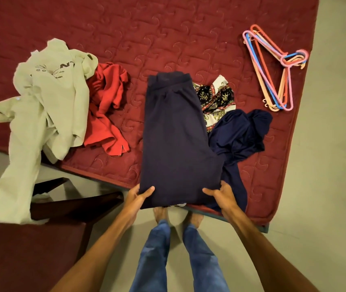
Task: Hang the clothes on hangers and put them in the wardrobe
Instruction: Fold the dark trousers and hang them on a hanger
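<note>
Dark navy trousers [174,133] lie folded lengthwise on the maroon quilted mattress [125,28], waistband away from me. My left hand [139,196] grips their near left corner, thumb on top. My right hand [220,194] grips the near right corner the same way. A bundle of several plastic hangers [273,66], pink, red, blue and peach, lies at the mattress's far right. A pale green garment [47,98], a red one [106,106], a patterned cloth [216,98] and a crumpled navy garment [239,133] lie around the trousers.
A dark wooden chair [41,239] stands at the left by the mattress edge, and the pale green garment hangs over it. My legs in blue jeans [174,256] and bare feet are on the light floor [326,165]. No wardrobe is in view.
</note>
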